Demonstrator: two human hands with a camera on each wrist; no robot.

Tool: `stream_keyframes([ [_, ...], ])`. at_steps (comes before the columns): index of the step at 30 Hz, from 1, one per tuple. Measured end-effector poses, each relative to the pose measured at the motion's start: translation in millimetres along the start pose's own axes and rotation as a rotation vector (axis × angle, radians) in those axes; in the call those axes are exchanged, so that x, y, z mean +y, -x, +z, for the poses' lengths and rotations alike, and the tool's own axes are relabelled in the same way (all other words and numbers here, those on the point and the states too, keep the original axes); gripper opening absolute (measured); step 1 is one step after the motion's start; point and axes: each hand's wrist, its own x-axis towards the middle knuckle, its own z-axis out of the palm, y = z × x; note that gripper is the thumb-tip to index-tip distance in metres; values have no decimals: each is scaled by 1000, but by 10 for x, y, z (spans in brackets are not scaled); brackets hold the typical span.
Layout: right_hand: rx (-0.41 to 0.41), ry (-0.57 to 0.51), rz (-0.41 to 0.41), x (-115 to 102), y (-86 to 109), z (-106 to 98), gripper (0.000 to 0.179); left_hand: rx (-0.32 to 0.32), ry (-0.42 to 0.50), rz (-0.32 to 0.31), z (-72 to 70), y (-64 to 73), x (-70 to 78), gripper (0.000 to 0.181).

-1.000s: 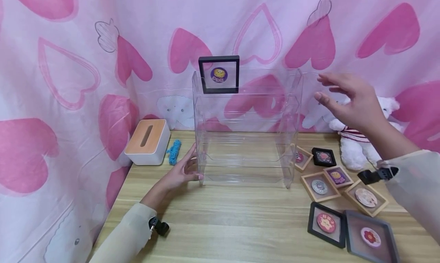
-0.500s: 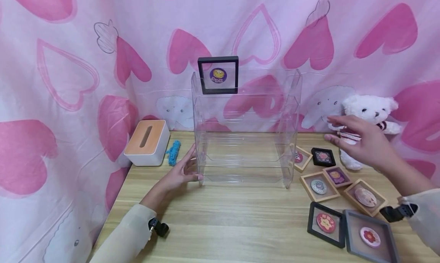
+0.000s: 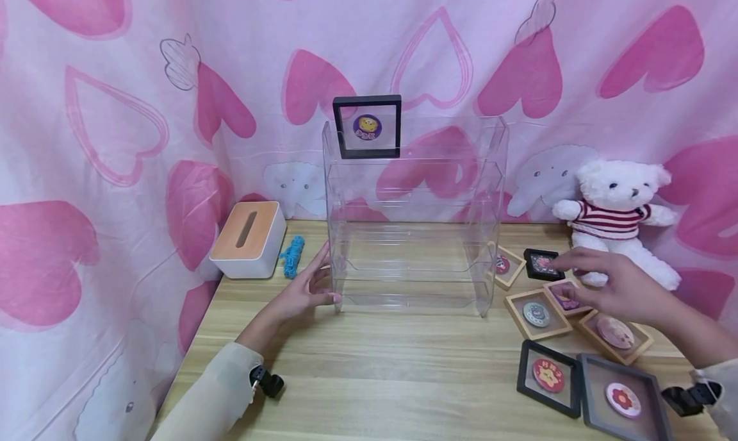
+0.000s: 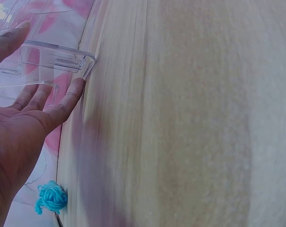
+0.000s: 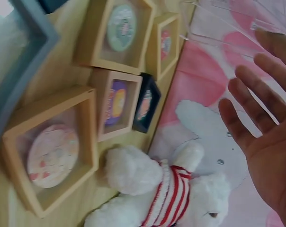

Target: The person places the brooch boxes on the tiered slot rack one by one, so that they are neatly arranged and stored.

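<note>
A clear acrylic tiered display rack (image 3: 412, 293) stands on the wooden table. My left hand (image 3: 302, 290) touches its lower left side, fingers extended and thumb at the front edge; the left wrist view shows these fingers (image 4: 62, 106) against the clear plastic. On the top tier, at the left, stands a black display frame (image 3: 367, 147) with a purple and yellow badge. My right hand (image 3: 619, 287) hovers at the right over a small purple-badge frame (image 3: 567, 303) and a wood frame (image 3: 615, 333), holding nothing. Near its fingertips is a small black frame (image 3: 543, 264).
Other badge frames lie at right: a wood frame (image 3: 537, 314), a black frame (image 3: 548, 377) and a large grey frame (image 3: 625, 396). A white teddy bear (image 3: 614, 220) sits behind them. At left are a tissue box (image 3: 248, 239) and blue yarn (image 3: 293, 256).
My right hand has moved down from beside the rack's top to above the frames at the right, uncovering the teddy bear. My left hand stays at the rack's side.
</note>
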Motion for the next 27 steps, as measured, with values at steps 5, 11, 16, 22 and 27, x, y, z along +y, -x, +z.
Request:
stream_keyframes([
  [5, -120, -45, -19, 54, 164, 79, 65, 9, -4, -12, 1, -1, -16, 118],
  [11, -256, -133, -21, 147, 356, 116, 63, 10, -4, -12, 1, -13, -16, 117],
  [16, -352, -265, -61, 228, 508, 156, 52, 8, 1, -15, 3, -26, 8, 118],
  [22, -422, -408, -127, 285, 634, 269, 54, 7, 0, -5, -2, -35, -6, 119],
  [27, -445, -436, -155, 311, 695, 355, 59, 9, 15, -30, -2, -11, -14, 118],
])
